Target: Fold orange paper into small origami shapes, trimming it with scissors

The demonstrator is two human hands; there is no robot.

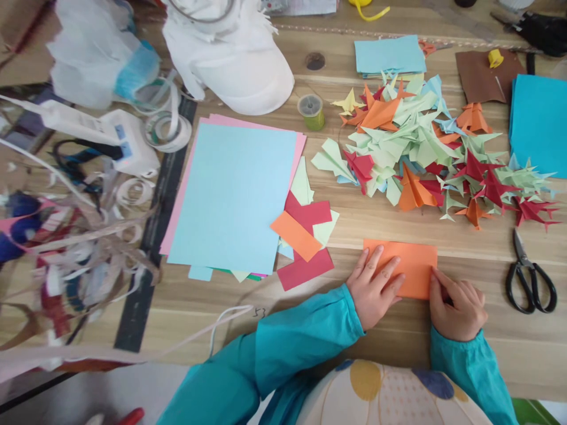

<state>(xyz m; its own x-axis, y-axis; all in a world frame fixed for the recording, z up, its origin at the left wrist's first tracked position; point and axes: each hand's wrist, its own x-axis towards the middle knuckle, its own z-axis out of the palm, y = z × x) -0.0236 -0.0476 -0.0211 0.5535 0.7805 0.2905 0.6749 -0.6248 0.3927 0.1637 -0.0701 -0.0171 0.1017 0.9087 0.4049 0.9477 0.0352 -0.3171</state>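
On the wooden table in front of me lies an orange sheet of paper (pixel 416 260), a flat rectangle. My left hand (pixel 372 286) rests on its left part, palm down with the fingers spread. At the sheet's right edge, my right hand (pixel 458 301) has thumb and forefinger pinched on the paper, the other fingers curled in. Beyond the sheet is a heap of folded paper pieces (pixel 411 136) in green, orange, red, blue and yellow. Left of my left hand, loose strips include an orange strip (pixel 296 235) lying over red strips (pixel 305 270).
Black-handled scissors (pixel 531 286) lie to the right. Left of the strips is a stack of large light-blue sheets (pixel 234 195). A white cap (pixel 248 65), a thread spool (pixel 311 111), blue sheets (pixel 538 127) and tangled ribbons (pixel 97 236) with a power strip (pixel 88 127) surround the work area.
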